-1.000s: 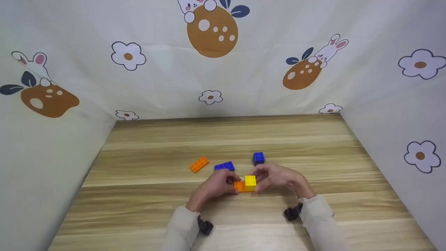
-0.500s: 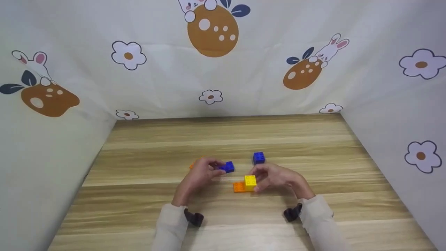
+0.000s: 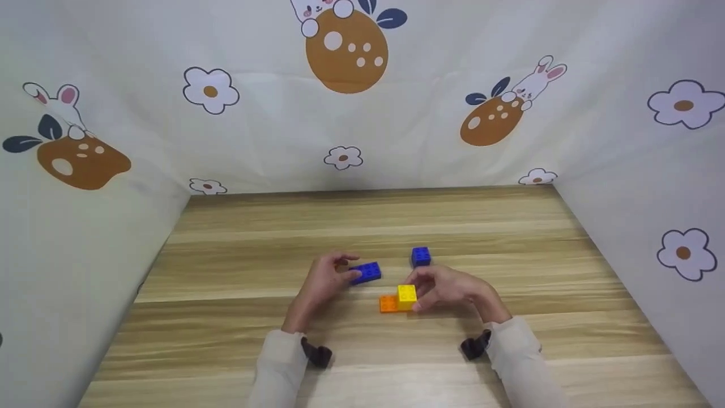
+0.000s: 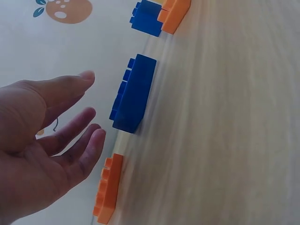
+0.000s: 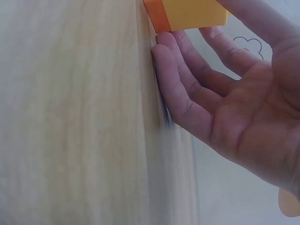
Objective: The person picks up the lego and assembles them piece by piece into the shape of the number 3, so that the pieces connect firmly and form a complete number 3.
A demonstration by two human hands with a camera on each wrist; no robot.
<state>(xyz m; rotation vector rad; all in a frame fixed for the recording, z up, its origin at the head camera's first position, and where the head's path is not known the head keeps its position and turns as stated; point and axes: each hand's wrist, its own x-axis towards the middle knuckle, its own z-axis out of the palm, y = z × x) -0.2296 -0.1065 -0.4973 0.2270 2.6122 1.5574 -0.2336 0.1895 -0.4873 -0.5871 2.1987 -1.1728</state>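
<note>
My left hand point(image 3: 325, 280) hovers at the left end of a long blue toy brick point(image 3: 367, 272). In the left wrist view its thumb and fingers are spread, with a gap between them and the blue brick point(image 4: 135, 93). A yellow square brick point(image 3: 406, 297) sits on the right part of a flat orange brick point(image 3: 388, 304), whose left studs show. My right hand point(image 3: 450, 288) holds this pair from the right, thumb in front and fingers behind. The right wrist view catches the yellow brick point(image 5: 197, 13) between thumb and fingers, its top part cut off.
A smaller blue brick point(image 3: 421, 256) stands behind my right hand. A second orange brick point(image 4: 108, 190) lies left of the long blue one, mostly hidden by my left hand in the head view. Patterned cloth walls point(image 3: 266, 130) enclose the wooden table point(image 3: 362, 221).
My left hand has let go of the orange brick under the yellow one and moved left and back to the long blue brick. The right hand stays in place.
</note>
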